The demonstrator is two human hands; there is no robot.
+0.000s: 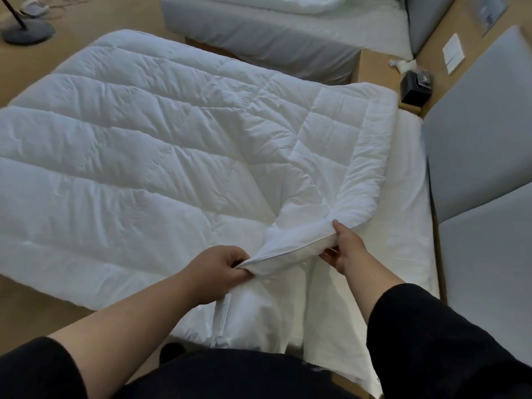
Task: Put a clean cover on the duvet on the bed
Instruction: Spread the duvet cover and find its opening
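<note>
A white quilted duvet (161,133) lies spread over the bed, hanging past its left side. Its near right corner is lifted and folded toward me. My left hand (218,269) grips the raised edge of that corner in a fist. About a hand's width to the right, my right hand (345,249) pinches the same edge, thumb on top and fingers underneath. Smooth white fabric (331,321), a sheet or cover, drapes below the held corner over the bed's near end. A white label strip (221,315) hangs beneath my left hand.
A grey padded headboard (483,156) stands along the right. A second bed (273,33) with white bedding lies at the top. A black box (416,86) sits on a wooden side table between them. A lamp base (28,31) stands on the floor, top left.
</note>
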